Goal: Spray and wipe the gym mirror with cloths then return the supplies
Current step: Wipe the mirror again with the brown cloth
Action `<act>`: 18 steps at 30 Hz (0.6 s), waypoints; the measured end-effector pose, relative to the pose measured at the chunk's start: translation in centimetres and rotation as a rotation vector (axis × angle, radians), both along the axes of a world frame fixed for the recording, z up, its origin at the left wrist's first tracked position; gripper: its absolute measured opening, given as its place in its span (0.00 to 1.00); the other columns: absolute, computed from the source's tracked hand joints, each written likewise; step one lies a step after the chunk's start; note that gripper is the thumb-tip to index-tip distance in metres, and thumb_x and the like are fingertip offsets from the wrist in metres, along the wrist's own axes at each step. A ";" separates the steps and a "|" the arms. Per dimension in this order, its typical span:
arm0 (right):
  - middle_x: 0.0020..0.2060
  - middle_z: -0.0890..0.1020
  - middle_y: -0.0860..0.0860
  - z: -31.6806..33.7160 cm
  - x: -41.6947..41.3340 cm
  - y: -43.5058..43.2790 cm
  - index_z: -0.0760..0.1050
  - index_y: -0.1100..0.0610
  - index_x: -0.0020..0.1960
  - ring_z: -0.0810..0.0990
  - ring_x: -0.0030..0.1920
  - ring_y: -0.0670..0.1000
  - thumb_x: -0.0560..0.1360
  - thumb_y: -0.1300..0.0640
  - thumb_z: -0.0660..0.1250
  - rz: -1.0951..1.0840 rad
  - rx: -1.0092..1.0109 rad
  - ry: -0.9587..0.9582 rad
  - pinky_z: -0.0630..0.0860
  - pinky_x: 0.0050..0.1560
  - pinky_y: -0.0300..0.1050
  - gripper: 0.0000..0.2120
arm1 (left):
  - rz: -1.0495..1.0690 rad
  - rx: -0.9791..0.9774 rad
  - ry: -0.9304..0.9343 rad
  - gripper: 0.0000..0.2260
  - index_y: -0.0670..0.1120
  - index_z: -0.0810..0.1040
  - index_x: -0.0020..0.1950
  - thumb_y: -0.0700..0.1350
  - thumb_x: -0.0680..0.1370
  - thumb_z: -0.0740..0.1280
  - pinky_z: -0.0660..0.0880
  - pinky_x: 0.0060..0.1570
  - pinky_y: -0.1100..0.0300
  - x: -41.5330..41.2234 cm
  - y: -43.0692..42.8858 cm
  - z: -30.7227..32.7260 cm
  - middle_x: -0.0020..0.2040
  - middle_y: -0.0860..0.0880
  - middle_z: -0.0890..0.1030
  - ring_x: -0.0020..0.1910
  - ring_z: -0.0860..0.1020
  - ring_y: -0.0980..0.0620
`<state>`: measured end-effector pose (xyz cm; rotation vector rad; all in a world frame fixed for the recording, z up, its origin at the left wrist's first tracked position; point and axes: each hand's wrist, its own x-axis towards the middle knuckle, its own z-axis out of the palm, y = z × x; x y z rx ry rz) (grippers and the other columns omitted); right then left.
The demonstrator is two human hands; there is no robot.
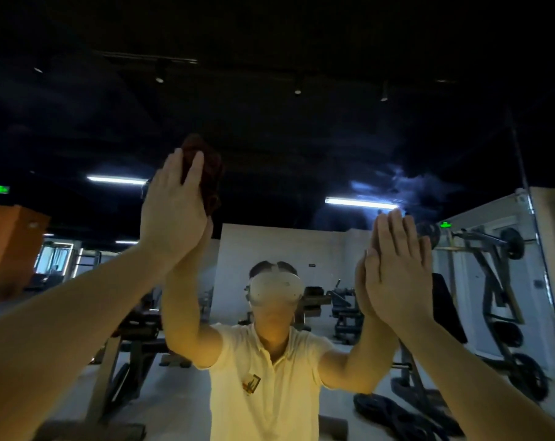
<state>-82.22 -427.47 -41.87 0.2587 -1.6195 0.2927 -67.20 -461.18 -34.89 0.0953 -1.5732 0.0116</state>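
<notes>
The gym mirror fills the view, and its glass shows a person's reflection with both arms raised. My left hand is flat with straight fingers and presses a dark red-brown cloth against the glass at upper left. My right hand lies flat on the glass at the right, fingers straight, meeting its own reflection. No cloth shows under the right hand. No spray bottle is in view.
The mirror's right edge runs down beside a pale wall. Reflected in the glass are weight machines, a plate rack at right, benches at left, ceiling strip lights and a smeared patch above my right hand.
</notes>
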 end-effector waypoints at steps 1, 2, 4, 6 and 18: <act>0.84 0.45 0.53 0.0 0.0 -0.1 0.40 0.52 0.85 0.42 0.84 0.54 0.86 0.46 0.40 -0.004 -0.006 0.003 0.51 0.80 0.66 0.29 | -0.013 0.040 0.006 0.33 0.47 0.55 0.84 0.48 0.81 0.63 0.63 0.77 0.36 -0.2 0.3 0.1 0.83 0.38 0.55 0.80 0.60 0.36; 0.84 0.45 0.54 0.0 0.1 -0.1 0.40 0.52 0.85 0.42 0.84 0.54 0.86 0.46 0.40 -0.005 -0.007 0.002 0.52 0.80 0.66 0.29 | -0.033 0.050 0.012 0.33 0.47 0.55 0.85 0.48 0.81 0.63 0.62 0.77 0.36 -0.5 1.3 -0.3 0.82 0.37 0.56 0.80 0.60 0.36; 0.84 0.46 0.54 0.1 0.9 0.0 0.42 0.52 0.85 0.43 0.84 0.54 0.86 0.45 0.39 0.009 0.006 -0.012 0.52 0.80 0.66 0.29 | -0.071 -0.018 0.000 0.36 0.48 0.53 0.85 0.47 0.80 0.66 0.61 0.78 0.37 -1.7 4.1 -1.9 0.83 0.39 0.54 0.81 0.58 0.37; 0.84 0.48 0.54 -0.3 1.7 0.6 0.44 0.53 0.84 0.44 0.84 0.54 0.85 0.44 0.40 0.016 0.050 -0.031 0.51 0.81 0.65 0.30 | -0.108 -0.141 -0.030 0.39 0.50 0.51 0.85 0.47 0.79 0.69 0.52 0.82 0.40 -3.1 7.2 -4.0 0.85 0.41 0.51 0.83 0.52 0.41; 0.78 0.69 0.54 -2.7 5.2 11.0 0.69 0.58 0.78 0.68 0.76 0.54 0.80 0.49 0.50 0.149 0.207 -0.057 0.65 0.76 0.57 0.29 | -0.047 -1.039 -0.408 0.42 0.60 0.47 0.84 0.50 0.78 0.72 0.46 0.81 0.44 -7.2 17.6 -6.9 0.85 0.47 0.45 0.84 0.45 0.46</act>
